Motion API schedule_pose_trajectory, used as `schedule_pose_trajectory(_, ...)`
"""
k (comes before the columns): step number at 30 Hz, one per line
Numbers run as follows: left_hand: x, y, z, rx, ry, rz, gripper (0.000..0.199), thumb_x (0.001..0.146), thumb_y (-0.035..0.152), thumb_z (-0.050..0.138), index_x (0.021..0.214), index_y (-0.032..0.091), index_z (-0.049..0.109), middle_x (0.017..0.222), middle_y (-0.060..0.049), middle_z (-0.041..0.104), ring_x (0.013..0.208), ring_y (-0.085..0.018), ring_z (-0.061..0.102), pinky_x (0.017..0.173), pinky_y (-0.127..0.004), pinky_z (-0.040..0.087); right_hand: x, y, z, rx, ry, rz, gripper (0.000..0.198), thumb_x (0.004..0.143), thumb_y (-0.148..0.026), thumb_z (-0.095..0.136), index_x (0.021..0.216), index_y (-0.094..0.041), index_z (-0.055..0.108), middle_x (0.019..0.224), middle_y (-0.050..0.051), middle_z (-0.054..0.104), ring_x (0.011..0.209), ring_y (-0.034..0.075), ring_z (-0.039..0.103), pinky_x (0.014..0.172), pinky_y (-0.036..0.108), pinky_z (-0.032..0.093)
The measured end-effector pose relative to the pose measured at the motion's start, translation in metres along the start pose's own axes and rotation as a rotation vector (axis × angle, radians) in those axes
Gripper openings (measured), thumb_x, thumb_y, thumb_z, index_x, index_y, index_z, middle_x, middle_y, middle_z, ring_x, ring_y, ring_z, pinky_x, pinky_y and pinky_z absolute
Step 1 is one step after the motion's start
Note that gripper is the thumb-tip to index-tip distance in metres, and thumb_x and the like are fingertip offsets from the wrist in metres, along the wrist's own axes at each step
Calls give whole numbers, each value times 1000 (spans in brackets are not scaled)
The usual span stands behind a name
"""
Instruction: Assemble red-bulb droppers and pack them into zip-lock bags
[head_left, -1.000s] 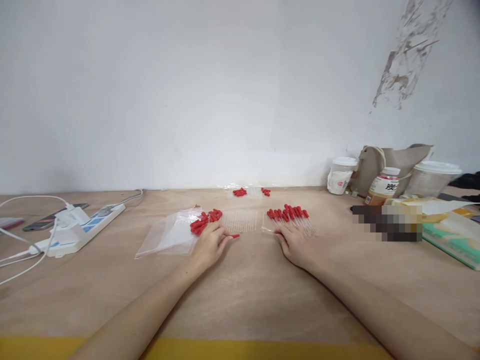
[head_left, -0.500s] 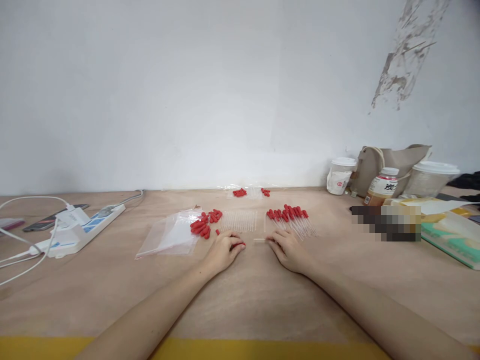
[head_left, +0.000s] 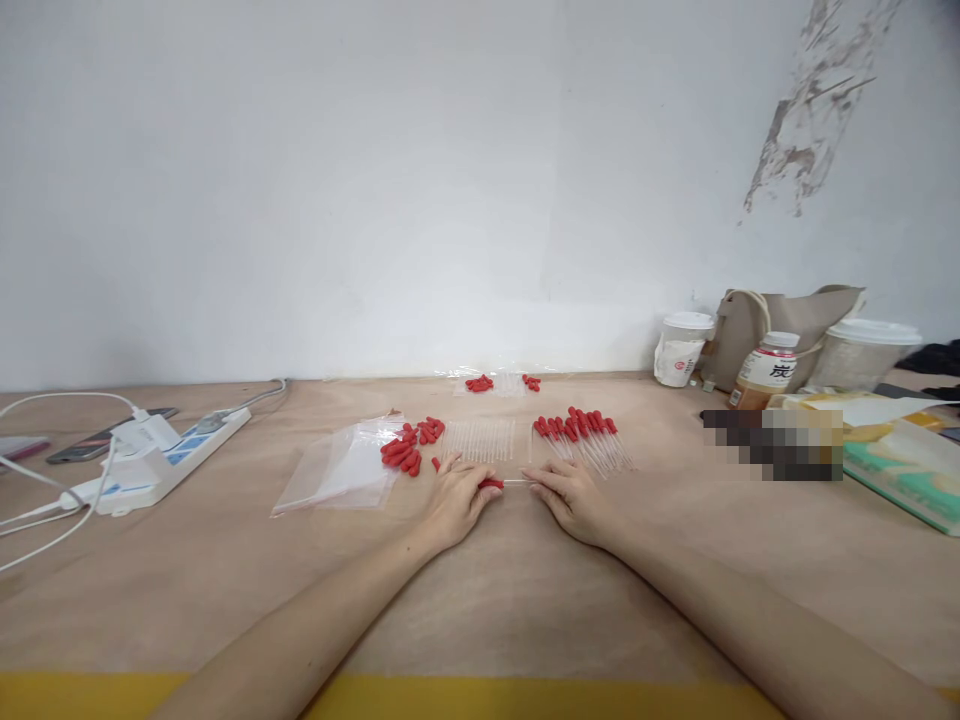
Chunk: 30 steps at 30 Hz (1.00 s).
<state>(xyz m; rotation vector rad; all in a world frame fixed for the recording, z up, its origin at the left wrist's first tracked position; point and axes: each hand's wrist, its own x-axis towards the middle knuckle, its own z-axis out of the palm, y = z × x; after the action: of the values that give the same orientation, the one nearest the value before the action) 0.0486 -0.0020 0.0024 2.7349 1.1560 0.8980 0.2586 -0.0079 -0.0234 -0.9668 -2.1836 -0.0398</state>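
My left hand (head_left: 457, 498) pinches a red rubber bulb (head_left: 493, 483) just above the table. My right hand (head_left: 571, 497) grips a thin clear dropper tube (head_left: 516, 481), whose end meets the bulb's mouth; how far it sits inside cannot be made out. Beyond my left hand lies a pile of loose red bulbs (head_left: 401, 452), with one single bulb (head_left: 436, 464) by my fingers. A row of bare clear tubes (head_left: 480, 440) lies between the hands, farther back. Past my right hand, several droppers (head_left: 581, 428) with red bulbs on their tubes are fanned out.
Clear plastic bags (head_left: 337, 470) lie left of the bulbs. Near the wall is another bag (head_left: 508, 384) with red bulbs. A power strip (head_left: 172, 460) with cables stands at left; a lidded cup (head_left: 682, 350), a bottle (head_left: 769, 372) and a beige bag (head_left: 802, 325) at right.
My left hand has moved right with the red bulb, closing the gap to the tube. The tube's end now meets the bulb; the right hand has shifted slightly left.
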Motion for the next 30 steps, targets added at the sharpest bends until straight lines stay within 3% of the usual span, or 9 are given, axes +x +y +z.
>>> schedule_pose_trajectory(23,-1,2,0,-145,-16,25,12,85,22,43,83,21,54,80,4,62,78,-12,56,95,-34,25,0,5,-6,-31,-48,-29,28,88,-24,36,106,-25,57,80,3,60,77,13,53,78,33,27)
schedule_pose_trajectory(30,-1,0,3,-137,-18,34,11,84,22,45,81,21,55,80,3,63,78,-13,56,93,-34,27,3,1,-7,-143,-93,-58,28,87,-23,36,101,-28,60,74,1,59,68,11,52,78,32,25)
